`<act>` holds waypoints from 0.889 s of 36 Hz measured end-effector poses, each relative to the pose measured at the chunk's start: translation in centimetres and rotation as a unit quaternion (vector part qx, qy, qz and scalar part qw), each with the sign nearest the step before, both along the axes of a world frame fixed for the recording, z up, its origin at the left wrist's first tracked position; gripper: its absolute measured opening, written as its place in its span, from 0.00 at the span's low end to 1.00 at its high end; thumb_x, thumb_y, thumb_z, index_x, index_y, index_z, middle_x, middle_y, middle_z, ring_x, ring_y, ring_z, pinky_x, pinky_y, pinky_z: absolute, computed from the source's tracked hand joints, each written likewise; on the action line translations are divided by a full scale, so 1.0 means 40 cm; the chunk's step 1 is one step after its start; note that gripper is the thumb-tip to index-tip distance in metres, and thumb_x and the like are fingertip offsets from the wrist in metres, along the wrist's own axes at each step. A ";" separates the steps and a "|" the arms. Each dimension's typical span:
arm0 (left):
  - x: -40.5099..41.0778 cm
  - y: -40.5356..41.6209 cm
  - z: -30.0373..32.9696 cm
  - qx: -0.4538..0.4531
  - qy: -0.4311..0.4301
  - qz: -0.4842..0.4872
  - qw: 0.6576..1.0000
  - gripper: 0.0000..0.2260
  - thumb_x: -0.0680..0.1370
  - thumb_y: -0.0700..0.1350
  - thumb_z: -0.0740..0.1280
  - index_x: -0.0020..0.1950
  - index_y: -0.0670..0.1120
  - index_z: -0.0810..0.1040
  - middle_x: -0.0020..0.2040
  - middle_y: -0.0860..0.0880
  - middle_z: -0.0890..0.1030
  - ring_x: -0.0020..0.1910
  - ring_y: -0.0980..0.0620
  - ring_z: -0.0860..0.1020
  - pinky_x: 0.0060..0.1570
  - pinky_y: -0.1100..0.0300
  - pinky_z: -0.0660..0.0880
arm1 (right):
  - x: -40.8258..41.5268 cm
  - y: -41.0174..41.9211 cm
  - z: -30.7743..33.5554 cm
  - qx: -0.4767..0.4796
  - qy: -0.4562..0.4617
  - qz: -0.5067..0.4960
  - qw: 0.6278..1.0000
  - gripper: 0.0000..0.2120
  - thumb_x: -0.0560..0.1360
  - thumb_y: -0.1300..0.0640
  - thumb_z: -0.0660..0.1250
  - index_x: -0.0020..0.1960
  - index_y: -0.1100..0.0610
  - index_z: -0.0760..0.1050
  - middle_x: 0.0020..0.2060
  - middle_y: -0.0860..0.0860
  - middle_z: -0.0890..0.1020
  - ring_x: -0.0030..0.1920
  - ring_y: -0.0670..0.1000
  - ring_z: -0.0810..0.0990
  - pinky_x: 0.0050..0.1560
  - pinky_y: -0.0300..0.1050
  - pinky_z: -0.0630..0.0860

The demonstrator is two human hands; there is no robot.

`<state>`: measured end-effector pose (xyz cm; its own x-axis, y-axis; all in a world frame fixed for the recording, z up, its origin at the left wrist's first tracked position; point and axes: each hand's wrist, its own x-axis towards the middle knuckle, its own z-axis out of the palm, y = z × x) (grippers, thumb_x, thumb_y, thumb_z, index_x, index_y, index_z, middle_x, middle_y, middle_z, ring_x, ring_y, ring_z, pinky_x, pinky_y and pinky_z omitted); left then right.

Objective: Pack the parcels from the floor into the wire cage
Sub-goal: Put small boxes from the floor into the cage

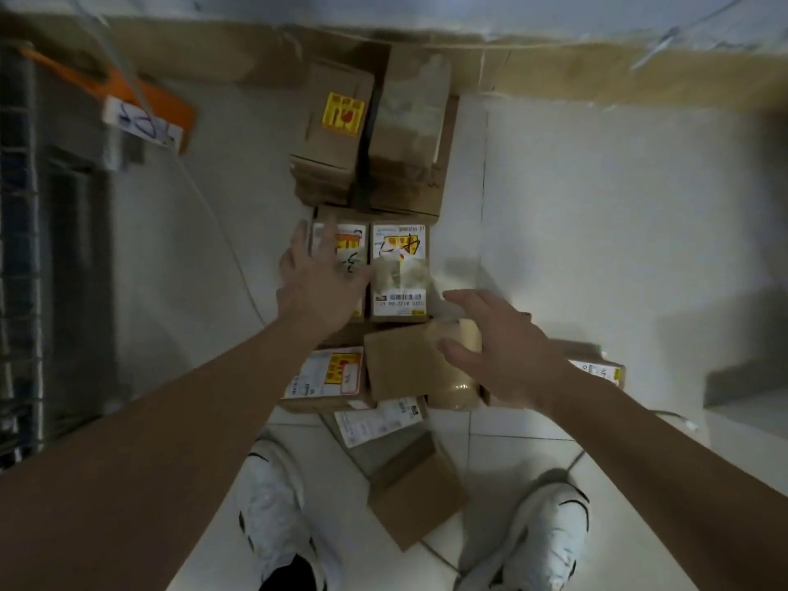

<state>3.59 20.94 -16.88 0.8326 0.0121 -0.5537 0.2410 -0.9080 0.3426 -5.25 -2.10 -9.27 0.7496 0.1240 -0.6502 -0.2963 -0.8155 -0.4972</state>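
left hand (317, 283) spread open over a labelled box (341, 266), right hand (499, 347) open above a plain box (401, 360), wire cage (21, 249) far left

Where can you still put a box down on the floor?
Bare tiles lie right of the parcels, and more between them and the wire cage. It is crowded in the middle, under both hands and between the shoes.
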 end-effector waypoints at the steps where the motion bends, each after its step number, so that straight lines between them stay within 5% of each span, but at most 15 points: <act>1: 0.001 -0.011 -0.018 -0.004 -0.003 -0.001 1.000 0.37 0.79 0.69 0.60 0.82 0.62 0.45 0.83 0.53 0.43 0.80 0.38 0.51 0.70 0.36 0.66 | -0.002 0.001 -0.007 0.010 -0.005 -0.014 1.000 0.28 0.81 0.47 0.65 0.78 0.45 0.61 0.73 0.43 0.67 0.71 0.46 0.67 0.57 0.37 0.61; 16: -0.003 0.039 -0.024 -0.030 -0.077 0.032 0.996 0.31 0.83 0.60 0.59 0.82 0.61 0.48 0.83 0.52 0.44 0.73 0.36 0.63 0.61 0.40 0.72 | 0.087 0.081 -0.023 0.017 -0.059 -0.068 0.996 0.27 0.81 0.48 0.65 0.78 0.50 0.64 0.73 0.47 0.69 0.72 0.49 0.68 0.67 0.45 0.67; 21: 0.013 0.113 0.030 -0.027 -0.096 0.060 0.993 0.30 0.81 0.59 0.59 0.81 0.63 0.51 0.81 0.52 0.50 0.69 0.37 0.67 0.61 0.42 0.72 | 0.179 0.176 -0.080 -0.075 -0.071 -0.137 0.985 0.35 0.79 0.41 0.65 0.80 0.51 0.55 0.77 0.51 0.61 0.72 0.56 0.66 0.62 0.54 0.72; 27: -0.010 0.189 0.074 -0.010 -0.102 -0.027 0.994 0.29 0.82 0.58 0.59 0.81 0.61 0.53 0.80 0.49 0.53 0.66 0.35 0.69 0.59 0.40 0.73 | 0.218 0.311 -0.196 -0.127 0.043 -0.225 0.965 0.51 0.76 0.41 0.71 0.81 0.50 0.37 0.80 0.55 0.48 0.75 0.65 0.64 0.67 0.64 0.71; 32: -0.044 0.252 0.167 0.016 -0.078 -0.085 0.993 0.30 0.81 0.61 0.55 0.82 0.60 0.51 0.80 0.46 0.53 0.64 0.35 0.70 0.60 0.40 0.73 | 0.213 0.351 -0.160 -0.136 0.038 -0.227 0.964 0.49 0.75 0.47 0.72 0.81 0.50 0.39 0.75 0.58 0.54 0.70 0.67 0.68 0.64 0.65 0.74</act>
